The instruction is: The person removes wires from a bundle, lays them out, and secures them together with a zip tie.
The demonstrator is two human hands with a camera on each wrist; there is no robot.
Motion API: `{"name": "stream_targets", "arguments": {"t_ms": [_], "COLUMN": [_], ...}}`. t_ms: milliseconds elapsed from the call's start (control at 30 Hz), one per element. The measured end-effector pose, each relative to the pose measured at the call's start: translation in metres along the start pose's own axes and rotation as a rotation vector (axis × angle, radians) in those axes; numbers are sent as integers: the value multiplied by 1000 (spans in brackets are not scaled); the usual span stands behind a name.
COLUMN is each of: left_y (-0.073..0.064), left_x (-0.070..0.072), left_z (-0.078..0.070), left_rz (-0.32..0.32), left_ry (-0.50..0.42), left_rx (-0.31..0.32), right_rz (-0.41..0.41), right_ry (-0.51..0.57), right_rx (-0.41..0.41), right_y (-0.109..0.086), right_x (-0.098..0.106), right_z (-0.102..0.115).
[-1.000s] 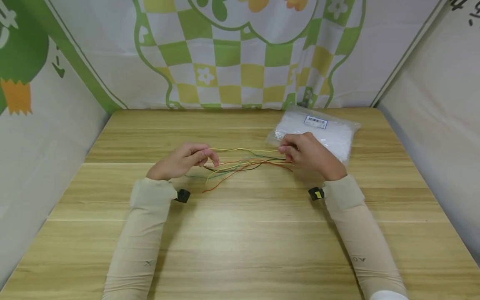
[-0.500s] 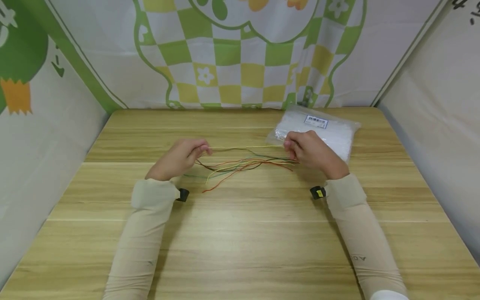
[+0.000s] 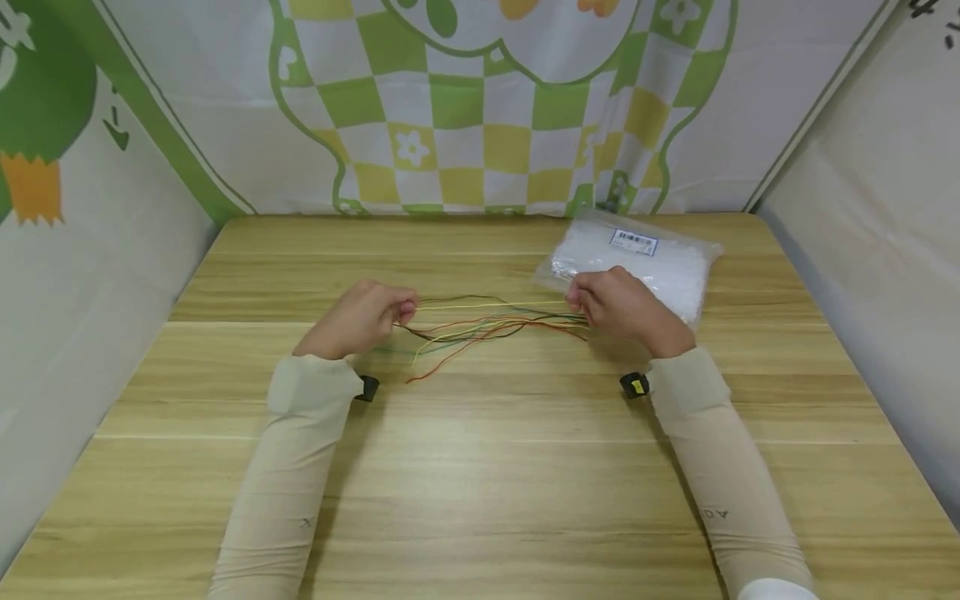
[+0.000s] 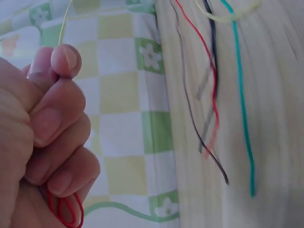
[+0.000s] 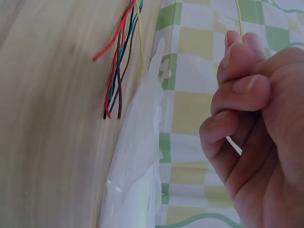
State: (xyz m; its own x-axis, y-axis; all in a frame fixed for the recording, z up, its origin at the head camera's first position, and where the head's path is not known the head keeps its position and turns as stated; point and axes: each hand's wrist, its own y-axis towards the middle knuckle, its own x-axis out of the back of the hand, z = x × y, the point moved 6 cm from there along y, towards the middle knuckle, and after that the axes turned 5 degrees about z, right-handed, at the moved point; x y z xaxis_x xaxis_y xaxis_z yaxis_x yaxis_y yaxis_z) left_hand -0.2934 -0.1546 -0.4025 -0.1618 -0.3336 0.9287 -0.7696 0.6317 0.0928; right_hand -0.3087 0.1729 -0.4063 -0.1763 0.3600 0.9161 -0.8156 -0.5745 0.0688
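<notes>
A thin yellow wire (image 3: 491, 305) stretches nearly straight between my two hands above the table. My left hand (image 3: 360, 318) pinches its left end between thumb and forefinger. In the left wrist view, a looped red wire (image 4: 71, 211) shows below the curled lower fingers, against the palm. My right hand (image 3: 630, 310) pinches the yellow wire's other end at its fingertips; the exact tip is hidden. Below the hands, several loose wires in red (image 3: 442, 362), black (image 4: 213, 47), green (image 4: 241, 95) and yellow lie across each other on the table.
A clear plastic bag (image 3: 675, 271) with white contents and a barcode label lies behind and partly under the right hand. The wooden table (image 3: 480, 483) ends at a patterned curtain (image 3: 480, 108) at the back, with pale cloth walls on both sides.
The left fingers have drawn in from a looser spread to a tight pinch. The yellow wire has gone from slightly slack to nearly straight, and sits a little lower than half a second ago.
</notes>
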Motion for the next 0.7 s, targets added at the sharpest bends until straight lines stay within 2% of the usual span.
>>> {"name": "stream_targets", "arguments": {"t_ms": [200, 433, 533, 600, 700], "left_y": [-1, -1, -2, -2, -5], "left_x": [-5, -5, -4, -4, -3], "left_z": [12, 19, 20, 19, 19], "left_rz": [7, -5, -9, -9, 5], "left_ry": [49, 47, 40, 12, -138], "left_rx": [44, 64, 57, 40, 31], "right_rz": [-16, -23, -28, -32, -34], "right_ry": [7, 70, 66, 57, 56], "right_rx": [74, 86, 92, 84, 57], "right_y": [1, -2, -2, -3, -3], "right_x": [0, 5, 6, 7, 8], "right_z": [11, 15, 15, 13, 8]}}
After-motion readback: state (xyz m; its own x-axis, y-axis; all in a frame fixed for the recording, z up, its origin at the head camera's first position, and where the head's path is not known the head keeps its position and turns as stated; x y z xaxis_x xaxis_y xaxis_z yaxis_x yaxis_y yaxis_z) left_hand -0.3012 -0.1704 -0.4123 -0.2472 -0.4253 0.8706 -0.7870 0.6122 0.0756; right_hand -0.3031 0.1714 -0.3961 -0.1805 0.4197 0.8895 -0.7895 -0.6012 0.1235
